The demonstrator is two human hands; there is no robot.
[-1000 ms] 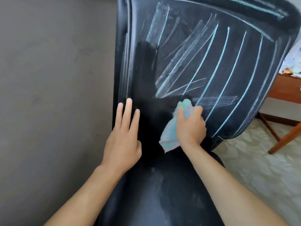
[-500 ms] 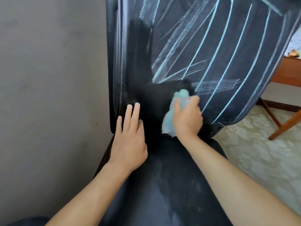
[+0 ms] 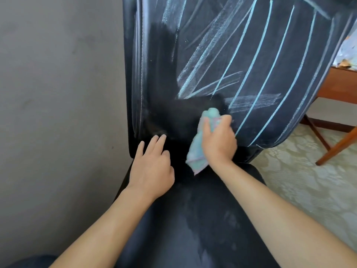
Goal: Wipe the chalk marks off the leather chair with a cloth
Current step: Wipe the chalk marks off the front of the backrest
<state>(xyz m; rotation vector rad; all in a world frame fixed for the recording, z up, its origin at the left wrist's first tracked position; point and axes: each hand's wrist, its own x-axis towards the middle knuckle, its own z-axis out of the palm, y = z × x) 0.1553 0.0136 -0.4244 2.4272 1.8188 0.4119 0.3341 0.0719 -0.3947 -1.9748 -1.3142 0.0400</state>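
A black leather chair (image 3: 160, 78) fills the middle of the head view, backrest upright, seat toward me. Pale blue and white chalk marks (image 3: 249, 60) streak the centre and right of the backrest; its left and lower-middle parts are plain black. My right hand (image 3: 219, 142) grips a bunched pastel cloth (image 3: 197, 151) and presses its top end against the lower backrest, just left of the nearest chalk lines. My left hand (image 3: 152, 163) rests with straight fingers at the bottom left of the backrest, where it meets the seat.
A grey wall (image 3: 58, 93) stands close on the left. A wooden table (image 3: 336, 89) with slanted legs is at the right, behind the chair. Pale patterned floor (image 3: 309, 180) lies to the right of the seat.
My left hand has slid down from the backrest's left side to its bottom edge. My right hand has worked the cloth slightly up and right, and the plain black patch has grown.
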